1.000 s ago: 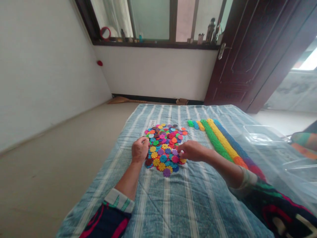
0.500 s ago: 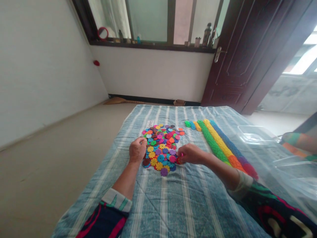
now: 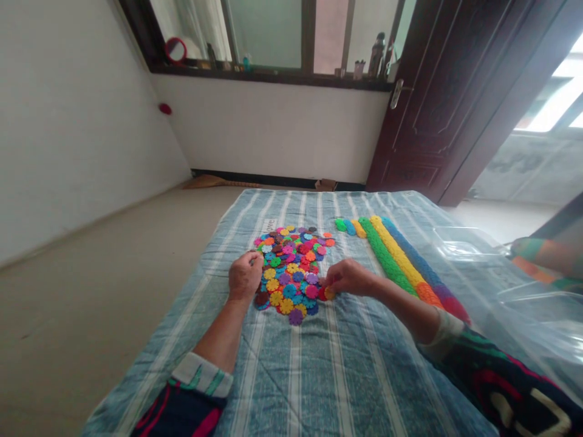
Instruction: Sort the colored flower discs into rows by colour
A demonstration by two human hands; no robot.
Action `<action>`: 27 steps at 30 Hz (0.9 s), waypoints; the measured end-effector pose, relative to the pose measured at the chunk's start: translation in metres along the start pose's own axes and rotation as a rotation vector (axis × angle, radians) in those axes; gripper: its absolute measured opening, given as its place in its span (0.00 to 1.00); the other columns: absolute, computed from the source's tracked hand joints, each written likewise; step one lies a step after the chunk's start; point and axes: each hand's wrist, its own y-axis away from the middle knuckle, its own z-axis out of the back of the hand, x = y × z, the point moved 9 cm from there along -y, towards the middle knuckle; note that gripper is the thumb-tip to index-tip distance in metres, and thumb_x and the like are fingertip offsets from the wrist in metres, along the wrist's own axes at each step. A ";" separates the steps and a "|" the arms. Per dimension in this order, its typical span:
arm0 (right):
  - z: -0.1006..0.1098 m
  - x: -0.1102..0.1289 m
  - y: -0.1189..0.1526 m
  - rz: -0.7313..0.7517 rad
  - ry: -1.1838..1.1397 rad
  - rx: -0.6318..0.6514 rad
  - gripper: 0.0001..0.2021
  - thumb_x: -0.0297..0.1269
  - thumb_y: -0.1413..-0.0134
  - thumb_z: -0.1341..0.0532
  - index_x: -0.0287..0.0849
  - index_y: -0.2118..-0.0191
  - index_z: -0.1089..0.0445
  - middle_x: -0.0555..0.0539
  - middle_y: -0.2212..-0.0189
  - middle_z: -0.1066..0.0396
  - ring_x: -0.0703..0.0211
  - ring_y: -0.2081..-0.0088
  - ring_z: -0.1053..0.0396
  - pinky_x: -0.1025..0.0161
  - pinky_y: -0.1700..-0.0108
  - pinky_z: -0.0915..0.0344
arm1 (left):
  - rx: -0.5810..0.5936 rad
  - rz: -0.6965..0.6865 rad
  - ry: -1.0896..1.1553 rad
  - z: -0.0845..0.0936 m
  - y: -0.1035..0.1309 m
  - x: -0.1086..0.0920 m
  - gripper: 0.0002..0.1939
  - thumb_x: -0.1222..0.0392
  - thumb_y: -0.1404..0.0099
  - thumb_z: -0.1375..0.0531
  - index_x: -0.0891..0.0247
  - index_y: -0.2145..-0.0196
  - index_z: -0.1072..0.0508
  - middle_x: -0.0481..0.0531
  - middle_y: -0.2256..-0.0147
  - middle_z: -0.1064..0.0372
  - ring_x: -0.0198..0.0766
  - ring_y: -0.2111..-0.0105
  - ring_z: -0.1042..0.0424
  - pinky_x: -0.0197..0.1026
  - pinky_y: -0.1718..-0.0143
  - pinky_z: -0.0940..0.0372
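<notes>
Notched plastic discs in many colours form a loose pile point(image 3: 291, 276) on a striped blue bedspread point(image 3: 314, 376). At the pile's left edge is my left hand point(image 3: 246, 276), its fingers curled together; whatever they hold is hidden. My right hand point(image 3: 350, 278) reaches in from the right with fingers bent down and closed at the pile's edge. Just under those fingertips lies a yellow-orange disc point(image 3: 328, 294), beside a red one. Whether a disc sits between the right fingers is too small to see.
Right of the pile lie long rows of discs, among them a green row point(image 3: 387, 258), a yellow row point(image 3: 396, 249) and a blue row point(image 3: 410, 252). Clear plastic boxes point(image 3: 464, 243) stand at the right, beside something orange and green. A door point(image 3: 437, 91) stands behind.
The whole view has shifted slightly left. A yellow-orange disc now shows beneath my right fingers, where red showed before. My left hand stays closed at the pile's left edge.
</notes>
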 end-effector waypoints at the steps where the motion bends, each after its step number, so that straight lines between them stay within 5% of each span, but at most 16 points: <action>1: 0.000 0.000 0.000 0.005 -0.016 0.003 0.03 0.27 0.61 0.36 0.37 0.74 0.26 0.55 0.81 0.34 0.68 0.76 0.39 0.71 0.74 0.47 | 0.001 0.000 0.002 0.000 0.000 0.000 0.17 0.54 0.44 0.47 0.64 0.68 0.22 0.54 0.66 0.23 0.42 0.64 0.26 0.38 0.61 0.35; 7: 0.012 -0.003 -0.002 0.061 0.021 0.051 0.03 0.28 0.59 0.38 0.37 0.74 0.26 0.55 0.81 0.33 0.68 0.76 0.38 0.71 0.73 0.45 | 0.002 0.000 0.010 -0.002 -0.001 0.001 0.17 0.54 0.44 0.47 0.63 0.68 0.22 0.53 0.66 0.23 0.42 0.64 0.26 0.38 0.61 0.35; 11: 0.067 -0.034 -0.013 -0.065 0.364 -0.135 0.04 0.31 0.56 0.39 0.39 0.73 0.25 0.53 0.77 0.30 0.66 0.73 0.35 0.71 0.70 0.45 | 0.001 -0.003 0.006 -0.001 -0.003 0.001 0.16 0.54 0.45 0.47 0.63 0.68 0.22 0.52 0.67 0.23 0.41 0.66 0.27 0.37 0.63 0.35; 17: 0.139 -0.092 -0.025 -0.275 0.579 -0.317 0.09 0.29 0.53 0.43 0.38 0.69 0.25 0.45 0.69 0.27 0.58 0.65 0.33 0.67 0.69 0.47 | -0.013 -0.036 -0.002 0.000 -0.004 0.002 0.14 0.53 0.46 0.46 0.61 0.69 0.23 0.51 0.66 0.23 0.41 0.66 0.26 0.37 0.63 0.34; 27: 0.139 -0.114 -0.049 -0.352 0.713 -0.215 0.11 0.31 0.53 0.43 0.41 0.65 0.23 0.44 0.66 0.25 0.56 0.64 0.30 0.68 0.69 0.45 | 0.004 -0.001 -0.008 0.000 -0.003 0.006 0.15 0.52 0.45 0.47 0.61 0.68 0.23 0.51 0.65 0.23 0.42 0.65 0.26 0.38 0.61 0.34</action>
